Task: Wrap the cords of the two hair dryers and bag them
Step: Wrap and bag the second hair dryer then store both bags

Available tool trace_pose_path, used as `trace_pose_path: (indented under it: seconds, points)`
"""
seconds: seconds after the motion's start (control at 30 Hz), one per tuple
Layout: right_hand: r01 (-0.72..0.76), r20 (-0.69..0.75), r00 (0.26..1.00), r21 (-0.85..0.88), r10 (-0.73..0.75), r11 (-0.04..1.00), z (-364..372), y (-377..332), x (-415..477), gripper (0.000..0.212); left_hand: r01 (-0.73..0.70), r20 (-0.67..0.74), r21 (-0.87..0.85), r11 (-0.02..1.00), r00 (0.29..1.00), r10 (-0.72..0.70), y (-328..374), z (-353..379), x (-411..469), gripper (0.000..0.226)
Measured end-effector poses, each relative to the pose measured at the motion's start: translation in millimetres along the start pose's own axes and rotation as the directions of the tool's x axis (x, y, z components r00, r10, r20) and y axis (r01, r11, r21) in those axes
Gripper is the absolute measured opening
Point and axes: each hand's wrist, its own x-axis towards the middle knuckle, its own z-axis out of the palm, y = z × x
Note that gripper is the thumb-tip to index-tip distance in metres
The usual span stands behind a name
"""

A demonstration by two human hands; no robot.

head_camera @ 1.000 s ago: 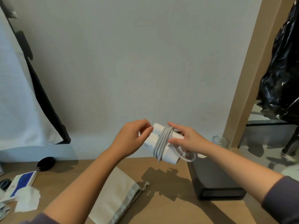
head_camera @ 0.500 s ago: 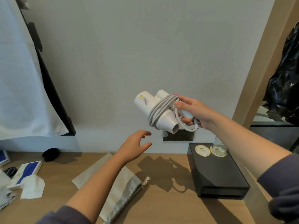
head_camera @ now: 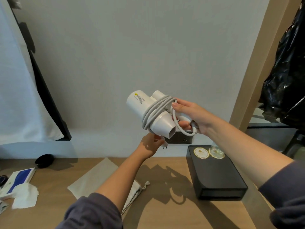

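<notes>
A person's right hand holds a white hair dryer up in front of the wall. Its grip is clamped on the handle, with the thumb pinning the grey cord coiled round the barrel, likely so the turns cannot slip. Below, the left hand has its grip closed on the plug, apparently to tuck in the loose end. The drawstring bag lies flat on the worktop beneath.

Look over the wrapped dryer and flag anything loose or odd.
The cord is coiled round the hair dryer, but one slack loop sags below the right hand, and the plug end hangs untucked, held by the left hand.
</notes>
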Motion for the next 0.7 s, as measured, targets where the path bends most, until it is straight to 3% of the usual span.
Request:
trace_pose_path:
  seconds: [0.1,0.2,0.27,0.37,0.5,0.7]
  points:
    - [0.013,-0.042,0.999,0.029,-0.012,0.999,1,6,-2,0.028,0.073,0.062,-0.205,0.976,0.996,-0.061,-2,6,-10,0.011]
    - [0.018,-0.069,0.998,0.071,-0.013,0.997,2,21,-2,0.032,0.204,0.159,-0.443,0.873,0.976,-0.147,0,11,-29,0.009]
    - [0.022,-0.085,0.996,0.086,-0.014,0.996,5,33,-3,0.037,0.314,0.223,-0.598,0.738,0.949,-0.223,2,15,-42,0.007]
    - [0.018,-0.104,0.995,0.087,-0.009,0.996,11,55,-7,0.042,0.413,0.287,-0.792,0.449,0.902,-0.323,0,24,-54,0.004]
    - [0.025,-0.172,0.985,0.077,-0.012,0.997,22,82,-12,0.047,0.359,0.321,-0.933,0.022,0.859,-0.398,-7,39,-63,0.021]
    - [0.032,-0.269,0.963,0.101,-0.003,0.994,35,123,-12,0.053,0.273,0.349,-0.935,-0.225,0.820,-0.453,-7,61,-80,0.014]
